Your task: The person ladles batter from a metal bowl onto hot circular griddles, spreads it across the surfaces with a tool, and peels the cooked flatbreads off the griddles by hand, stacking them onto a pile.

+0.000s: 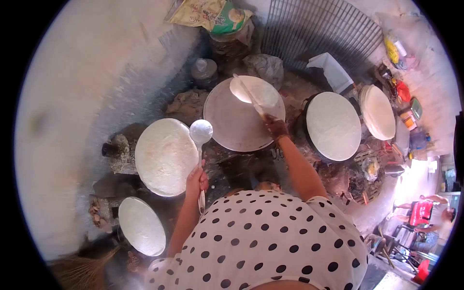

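My left hand (196, 181) is closed around the handle of a ladle (201, 132), whose white-coated bowl is held up between two griddles. In my right hand (276, 127) is a long, thin spreader (250, 93), its blade lying across a pool of white batter (264, 92). This batter covers the upper right part of the middle griddle (227, 121); the rest of that griddle's surface is bare and greyish. To the left, a round pale flatbread (166, 157) covers another griddle, close to the ladle. Right of my right arm, a further white flatbread (333, 126) fills a dark-rimmed griddle.
A smaller griddle with a white flatbread (142, 226) is at the lower left, near a straw broom (87, 268). Stacked flatbreads (378, 112) stand at the right. A metal grate (321, 31) leans at the back beside a printed sack (210, 17). Another person (430, 212) is far right.
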The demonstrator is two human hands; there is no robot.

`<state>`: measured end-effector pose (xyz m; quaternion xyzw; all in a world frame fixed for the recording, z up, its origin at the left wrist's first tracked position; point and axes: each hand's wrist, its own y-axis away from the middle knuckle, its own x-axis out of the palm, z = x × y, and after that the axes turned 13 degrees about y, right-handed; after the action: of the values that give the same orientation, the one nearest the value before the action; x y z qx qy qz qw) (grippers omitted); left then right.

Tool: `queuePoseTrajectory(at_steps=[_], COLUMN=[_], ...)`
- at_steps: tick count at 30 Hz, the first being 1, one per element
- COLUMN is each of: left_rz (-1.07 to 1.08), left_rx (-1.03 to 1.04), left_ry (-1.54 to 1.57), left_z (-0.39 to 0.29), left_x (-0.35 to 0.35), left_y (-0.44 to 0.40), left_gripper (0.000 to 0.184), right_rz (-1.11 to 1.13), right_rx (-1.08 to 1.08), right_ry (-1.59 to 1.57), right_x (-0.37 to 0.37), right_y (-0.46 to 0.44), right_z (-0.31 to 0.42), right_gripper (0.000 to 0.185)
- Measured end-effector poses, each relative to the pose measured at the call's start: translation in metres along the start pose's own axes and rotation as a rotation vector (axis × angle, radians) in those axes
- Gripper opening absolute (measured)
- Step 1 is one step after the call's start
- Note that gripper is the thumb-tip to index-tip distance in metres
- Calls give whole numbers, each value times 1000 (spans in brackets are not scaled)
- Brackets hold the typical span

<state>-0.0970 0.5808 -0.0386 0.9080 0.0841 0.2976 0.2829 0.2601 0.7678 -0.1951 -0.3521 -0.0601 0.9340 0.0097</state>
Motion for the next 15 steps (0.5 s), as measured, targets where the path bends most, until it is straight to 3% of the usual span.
queuePoseTrajectory(at_steps=[3, 5, 11, 12, 13, 15], left_rz=[-16, -19, -94, -79, -86, -127], left_rx=[18, 27, -4, -7, -2, -10], left_ry=[-7, 31, 96, 122, 120, 194], left_z=[2, 6, 26, 29, 31, 32], left_x=[7, 9, 27, 28, 31, 39], left_y=[10, 16, 24, 25, 28, 36], left_gripper=[39, 41, 42, 41, 41, 40], right_rz=[64, -11, 266, 228, 233, 59], right_rx=[100, 361, 325, 139, 134, -217], right_ry=[286, 311, 255, 168, 161, 488], right_x=[-29, -35, -24, -10, -8, -19], right_y=[13, 20, -24, -32, -32, -37], right_z=[-6, 8, 63, 35, 3, -35], right_gripper=[45, 42, 41, 38, 38, 36])
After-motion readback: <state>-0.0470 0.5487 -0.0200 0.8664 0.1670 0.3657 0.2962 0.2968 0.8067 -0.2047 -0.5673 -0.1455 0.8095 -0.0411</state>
